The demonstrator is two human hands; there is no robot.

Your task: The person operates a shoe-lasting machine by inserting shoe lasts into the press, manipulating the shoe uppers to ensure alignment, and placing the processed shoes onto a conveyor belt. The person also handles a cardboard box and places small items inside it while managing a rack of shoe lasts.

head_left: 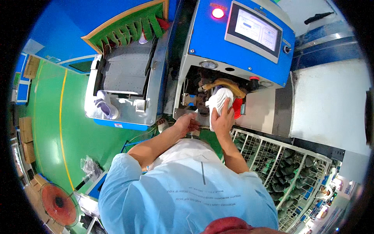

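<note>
A white shoe (221, 98) is upright in front of the machine's opening, its patterned white sole turned toward me. My right hand (223, 119) is closed around its lower part, fingers spread over the sole. The shoe's upper end sits just under a curved tan pad (223, 84) inside the machine, and I cannot tell whether they touch. To the left, my left hand (187, 124) is near the machine's front lower edge, its fingers loosely bent and apart. A small pale sliver shows by its thumb, and I cannot make out what it is.
The blue machine (210, 39) bears a lit screen (254, 32), a glowing red lamp (217, 13) and a red button (254, 79). Left stands a conveyor (124, 72) with green flaps (130, 33) and a white-and-lilac shoe (106, 106) at its near end. A white wire rack (278, 163) holds dark pieces at right.
</note>
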